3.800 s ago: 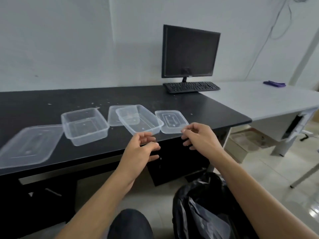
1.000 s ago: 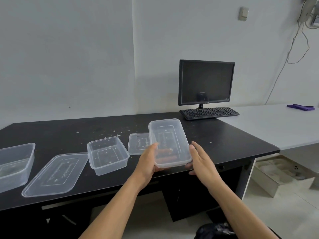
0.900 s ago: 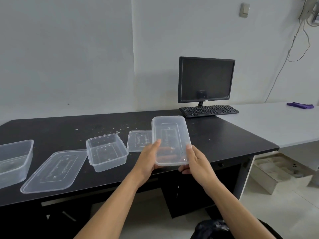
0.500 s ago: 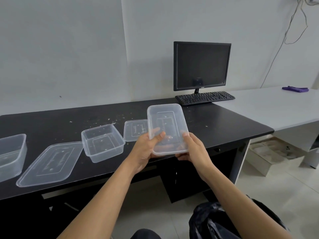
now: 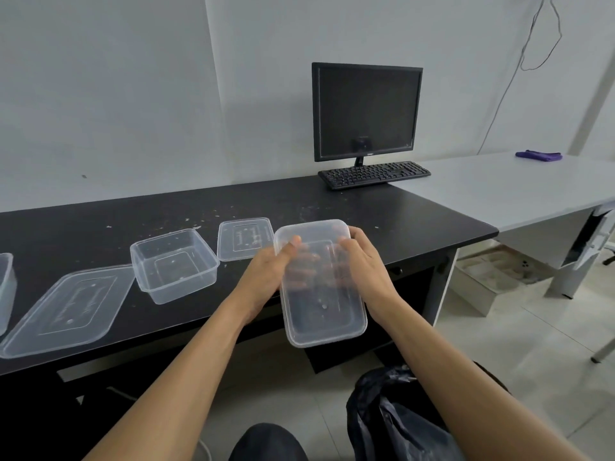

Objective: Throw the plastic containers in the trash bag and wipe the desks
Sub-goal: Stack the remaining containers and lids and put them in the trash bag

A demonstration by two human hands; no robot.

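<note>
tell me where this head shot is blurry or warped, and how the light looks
Head view: soft, even light; the wide lens bows the black desk edge and tilts the wall seam; the held container is hazy, left hand and right hand smeared through it; monitor sharp.

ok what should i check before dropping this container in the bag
1. Grip: left hand and right hand both hold the clear container: ok.
2. Container lifted off the black desk: ok.
3. Trash bag close by, low on the right: ok.
4. Bag mouth open: cannot tell from this view.
5. Desk cleared for wiping: not ok, a second container, a small lid and a large lid lie on it.
</note>
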